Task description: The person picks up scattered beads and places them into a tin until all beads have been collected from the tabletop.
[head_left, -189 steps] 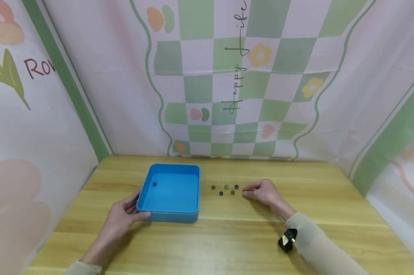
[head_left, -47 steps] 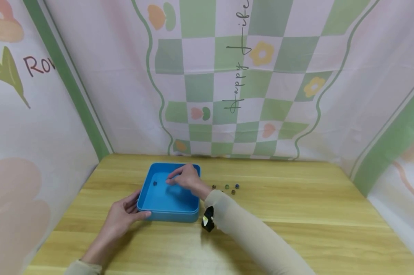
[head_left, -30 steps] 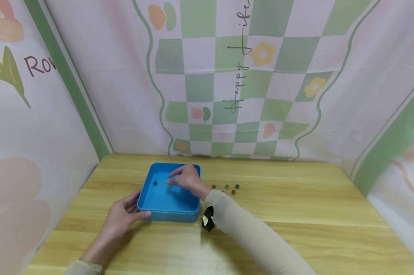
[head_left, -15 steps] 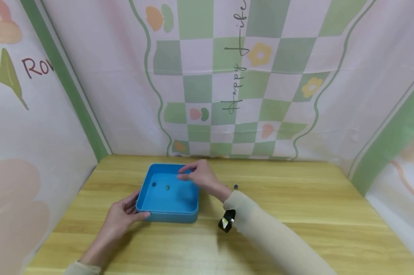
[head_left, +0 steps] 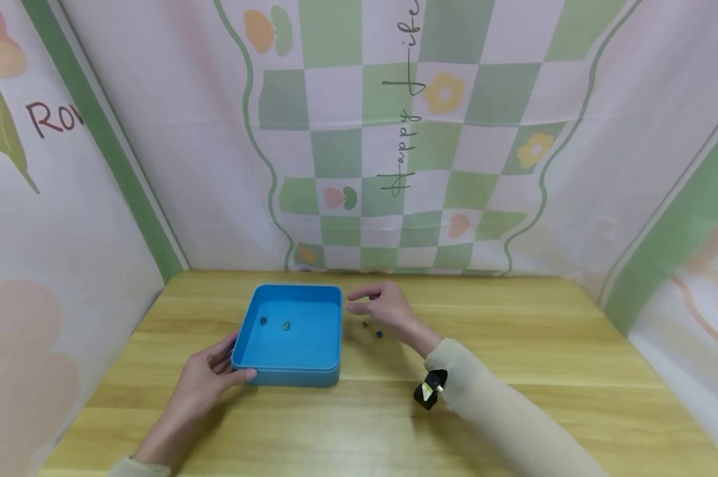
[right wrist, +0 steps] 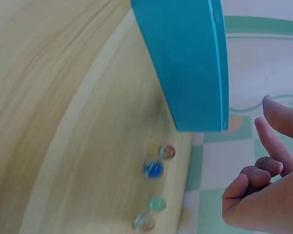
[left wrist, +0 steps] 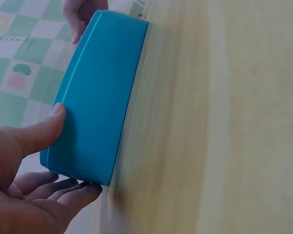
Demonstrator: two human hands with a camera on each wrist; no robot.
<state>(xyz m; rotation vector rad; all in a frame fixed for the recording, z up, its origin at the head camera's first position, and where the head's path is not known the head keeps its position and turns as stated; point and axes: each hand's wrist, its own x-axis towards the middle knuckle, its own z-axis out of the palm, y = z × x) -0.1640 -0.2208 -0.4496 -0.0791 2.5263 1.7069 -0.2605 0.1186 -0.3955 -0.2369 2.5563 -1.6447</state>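
Observation:
My left hand (head_left: 206,374) grips the near left corner of a square blue plastic box (head_left: 329,376), thumb on the front wall and fingers round the side, as the left wrist view also shows. Inside lie a dark marble (head_left: 263,320) and a greenish marble (head_left: 286,326). Just right of the box, my right hand (head_left: 389,310) hovers over the table, thumb and index finger apart with nothing between them. Below it sit a brown marble (head_left: 365,324) and a blue marble (right wrist: 154,169); the right wrist view adds a green marble (right wrist: 157,204) and a blurred brownish one (right wrist: 144,222).
The box stands on a light wooden table (head_left: 383,430). Behind it hangs a printed checkered curtain (head_left: 383,152), with a white flowered curtain (head_left: 25,232) on the left side. A black strap device (head_left: 430,389) is worn at my right wrist.
A greenish marble, let go by my right hand, now lies in the box beside the dark one. The right hand has risen out and moved right, past the box wall. My left hand stays put.

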